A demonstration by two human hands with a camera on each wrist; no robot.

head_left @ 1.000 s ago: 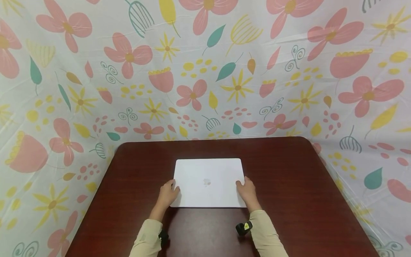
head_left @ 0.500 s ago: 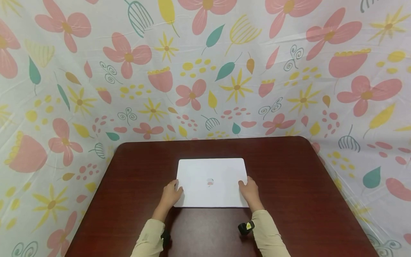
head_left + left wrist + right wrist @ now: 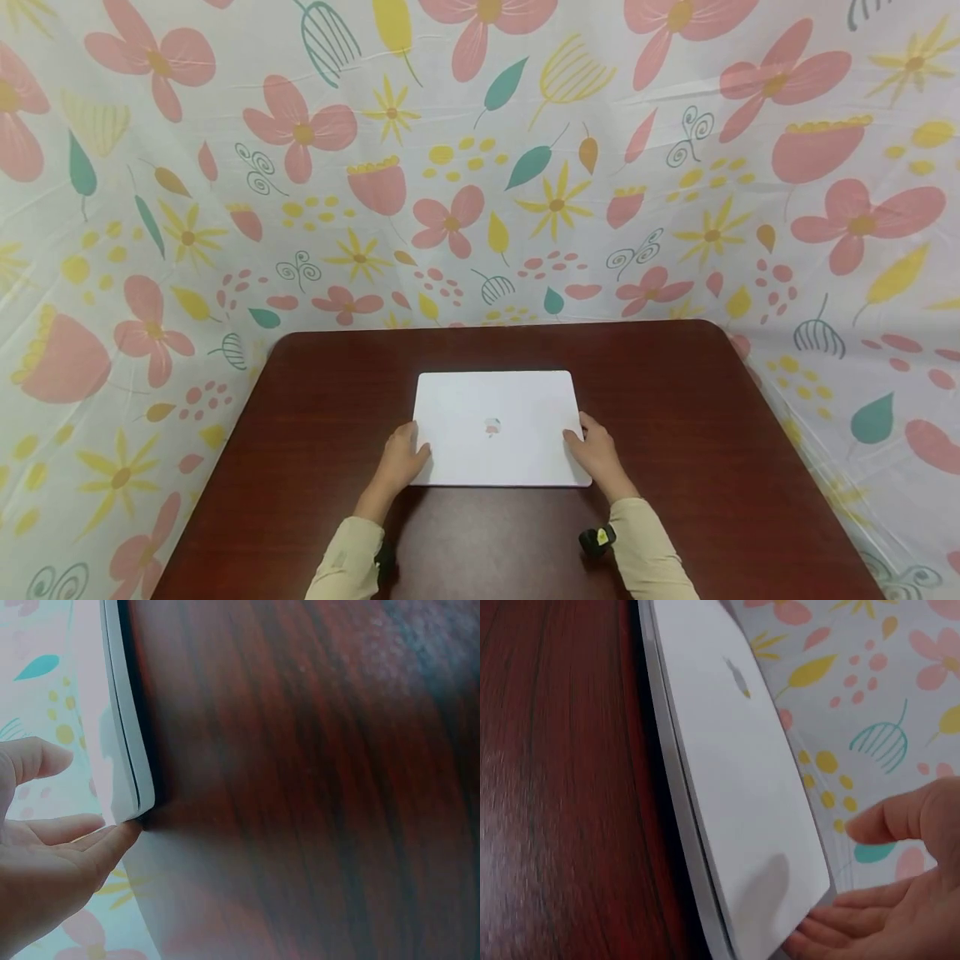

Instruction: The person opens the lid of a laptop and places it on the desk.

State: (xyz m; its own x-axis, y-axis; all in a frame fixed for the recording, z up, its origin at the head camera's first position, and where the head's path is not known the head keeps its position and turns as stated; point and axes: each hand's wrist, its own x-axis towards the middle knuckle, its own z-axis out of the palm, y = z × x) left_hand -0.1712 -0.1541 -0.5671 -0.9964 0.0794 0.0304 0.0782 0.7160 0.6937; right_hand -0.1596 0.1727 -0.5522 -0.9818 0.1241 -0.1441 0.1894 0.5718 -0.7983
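A closed silver laptop (image 3: 491, 454) with an apple logo on its lid lies flat on the dark wooden table. At its left side is my left hand (image 3: 397, 460); in the left wrist view the extended fingers (image 3: 112, 844) touch the laptop's corner, and the thumb is raised apart from the lid. My right hand (image 3: 600, 454) is at the opposite side. Its fingers (image 3: 855, 919) reach the laptop's edge with little bend, while the thumb hovers off the lid, its shadow falling there. Fingertips under or behind the edge are partly hidden.
The reddish-brown table (image 3: 675, 400) extends on all sides of the laptop and has rounded far corners. Behind and beside it hangs a white cloth (image 3: 465, 108) printed with flowers and leaves. A black wrist device (image 3: 597, 542) sits by the right sleeve.
The laptop has shifted slightly to the right, mostly in the first half second, with both hands at its sides. My right hand has since moved a little further right and loosened from the edge.
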